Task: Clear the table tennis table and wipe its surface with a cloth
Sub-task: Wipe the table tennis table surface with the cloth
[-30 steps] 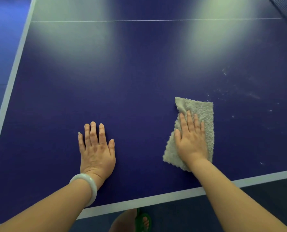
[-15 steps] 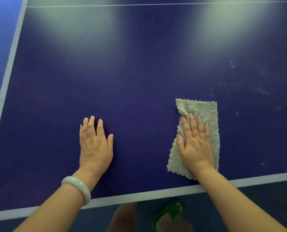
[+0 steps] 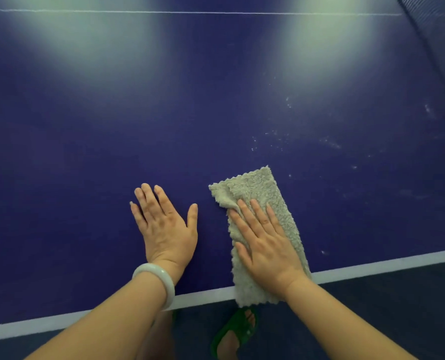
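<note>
The right hand [image 3: 265,245] presses flat, fingers spread, on a beige cloth [image 3: 264,201] at the blue tabletop's [image 3: 86,152] near edge. The left hand [image 3: 164,224] rests flat beside it. Firm, overlapping strokes should reach the white specks [image 3: 276,139] beyond.

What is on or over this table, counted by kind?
hands: 2, left hand and right hand
cloth: 1
bracelet: 1
total: 4
</note>
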A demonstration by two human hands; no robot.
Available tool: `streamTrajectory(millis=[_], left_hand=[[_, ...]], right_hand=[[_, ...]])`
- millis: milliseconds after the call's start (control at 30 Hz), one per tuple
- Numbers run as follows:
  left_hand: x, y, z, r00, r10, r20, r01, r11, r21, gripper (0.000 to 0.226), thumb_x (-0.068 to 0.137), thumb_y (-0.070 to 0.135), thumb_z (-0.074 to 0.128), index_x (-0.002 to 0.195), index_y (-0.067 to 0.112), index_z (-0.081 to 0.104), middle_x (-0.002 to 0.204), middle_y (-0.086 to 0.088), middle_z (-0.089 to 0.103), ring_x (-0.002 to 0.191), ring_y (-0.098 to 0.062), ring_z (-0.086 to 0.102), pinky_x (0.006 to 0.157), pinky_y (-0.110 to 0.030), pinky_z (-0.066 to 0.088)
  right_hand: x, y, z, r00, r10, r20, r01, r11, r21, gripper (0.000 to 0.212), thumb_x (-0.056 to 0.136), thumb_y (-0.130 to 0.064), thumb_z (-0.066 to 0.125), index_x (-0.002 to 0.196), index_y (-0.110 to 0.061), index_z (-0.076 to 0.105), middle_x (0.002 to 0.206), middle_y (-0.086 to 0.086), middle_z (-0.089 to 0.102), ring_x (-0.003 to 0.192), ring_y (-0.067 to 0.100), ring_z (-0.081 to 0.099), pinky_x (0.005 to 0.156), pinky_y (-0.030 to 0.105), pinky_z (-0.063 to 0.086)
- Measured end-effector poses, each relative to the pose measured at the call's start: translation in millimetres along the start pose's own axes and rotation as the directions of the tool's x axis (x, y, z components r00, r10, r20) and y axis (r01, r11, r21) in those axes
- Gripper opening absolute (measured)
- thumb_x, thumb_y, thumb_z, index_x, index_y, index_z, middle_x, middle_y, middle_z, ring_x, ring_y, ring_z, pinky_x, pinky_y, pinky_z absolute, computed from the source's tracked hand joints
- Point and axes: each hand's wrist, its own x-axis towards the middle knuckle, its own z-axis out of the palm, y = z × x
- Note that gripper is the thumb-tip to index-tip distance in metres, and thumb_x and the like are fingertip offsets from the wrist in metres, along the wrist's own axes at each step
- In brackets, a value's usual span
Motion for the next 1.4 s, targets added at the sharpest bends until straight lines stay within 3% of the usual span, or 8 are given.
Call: streamTrajectory(millis=[233,400,500,733,967,1067,1200,1400], left_hand=[[0.3,5.2,5.4,0.999,-0.044,-0.003,0.044,0.993,0.114,0.087,0.095,0.06,0.016,0.154,-0.003,0.009,0.162,-0.023,0.003,0.152,-0.034,-0.005,0.123,-0.052,0.0],[0.6,6.3,6.0,0.998,-0.056,-0.014,0.057,0.988,0.142,0.084,0.097,0.056,0.028,0.154,-0.002,0.008,0.163,-0.022,0.002,0.152,-0.033,-0.006,0.123,-0.051,-0.001],[0.1,6.3,7.1,0.998,-0.054,-0.029,0.058,0.989,0.133,0.084,0.097,0.055,0.029,0.154,-0.002,0.009,0.163,-0.022,0.003,0.152,-0.033,-0.005,0.123,-0.05,-0.003],[0.3,6.4,6.6,0.998,-0.058,-0.022,0.06,0.987,0.146,0.084,0.097,0.056,0.027,0.155,-0.001,0.008,0.163,-0.022,0.001,0.152,-0.033,-0.006,0.123,-0.049,-0.003],[0.4,6.6,5.8,0.998,-0.061,-0.029,0.065,0.988,0.139,0.083,0.097,0.056,0.028,0.154,-0.001,0.008,0.163,-0.021,0.001,0.152,-0.033,-0.006,0.123,-0.049,-0.003],[0.4,6.9,7.0,0.998,-0.062,-0.03,0.066,0.986,0.155,0.084,0.097,0.057,0.026,0.154,-0.001,0.008,0.163,-0.022,0.001,0.152,-0.034,-0.005,0.123,-0.049,-0.003],[0.2,6.8,7.6,0.998,-0.063,-0.032,0.067,0.986,0.156,0.084,0.097,0.057,0.026,0.154,-0.002,0.008,0.163,-0.022,0.002,0.152,-0.034,-0.005,0.123,-0.049,-0.002],[1.1,7.1,7.0,0.997,-0.062,-0.043,0.067,0.988,0.137,0.083,0.097,0.056,0.029,0.154,-0.002,0.011,0.163,-0.022,0.004,0.152,-0.034,-0.004,0.123,-0.05,-0.002]], right_hand=[[59.0,26.2,-11.3,0.898,0.44,-0.021,-0.436,0.895,0.092,0.069,0.097,-0.048,0.005,0.158,-0.02,-0.009,0.165,0.003,-0.019,0.151,0.022,-0.021,0.124,0.047,-0.007],[10.8,2.0,0.1,1.0,-0.005,-0.03,0.006,0.999,0.04,0.064,0.103,-0.046,0.022,0.159,-0.018,0.009,0.167,0.003,-0.001,0.154,0.022,-0.007,0.122,0.047,0.004],[-14.7,43.1,-2.2,0.998,-0.066,-0.016,0.066,0.998,0.019,0.064,0.103,-0.048,0.022,0.16,-0.022,0.008,0.167,0.0,-0.002,0.154,0.019,-0.007,0.122,0.046,0.006],[60.3,53.5,-8.9,0.865,0.498,-0.064,-0.494,0.867,0.064,0.068,0.097,-0.046,0.001,0.157,-0.017,-0.009,0.166,0.008,-0.013,0.152,0.027,-0.015,0.123,0.05,-0.004],[-25.9,32.4,4.6,0.998,0.007,-0.055,-0.006,1.0,0.024,0.063,0.103,-0.042,0.025,0.159,-0.017,0.014,0.167,0.003,0.004,0.154,0.023,-0.002,0.122,0.047,0.008],[-29.2,96.1,2.7,0.961,0.264,-0.076,-0.265,0.964,0.004,0.064,0.101,-0.043,0.019,0.159,-0.018,0.014,0.167,0.003,0.003,0.154,0.021,-0.004,0.124,0.045,0.004],[7.6,93.6,-0.2,0.782,0.616,-0.095,-0.611,0.788,0.075,0.067,0.099,-0.043,0.01,0.159,-0.014,0.004,0.167,0.009,-0.003,0.153,0.029,-0.008,0.124,0.051,0.001],[11.4,-17.9,5.8,0.982,0.169,-0.083,-0.161,0.982,0.094,0.062,0.103,-0.04,0.02,0.159,-0.017,0.009,0.167,0.006,0.0,0.153,0.026,-0.007,0.124,0.05,0.005]])
